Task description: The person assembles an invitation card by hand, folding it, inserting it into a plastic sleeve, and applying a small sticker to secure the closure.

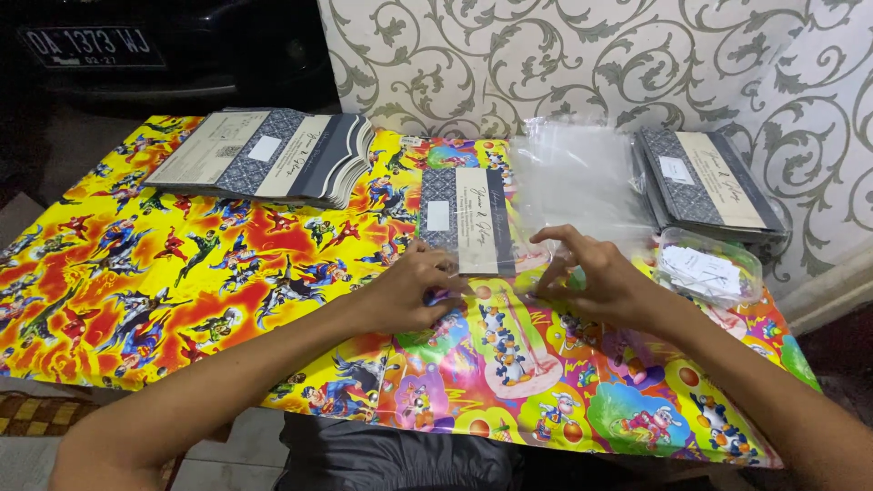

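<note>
Both hands, left hand (414,289) and right hand (591,282), pinch the near end of a grey-and-cream patterned card in clear plastic sleeve (468,221), its long axis pointing away.

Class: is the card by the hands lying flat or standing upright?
Flat: the card lies face up on the tablecloth, both hands at its near edge.

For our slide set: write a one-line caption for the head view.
Both hands, left and right, hold a card in a clear sleeve between two card stacks.
</note>
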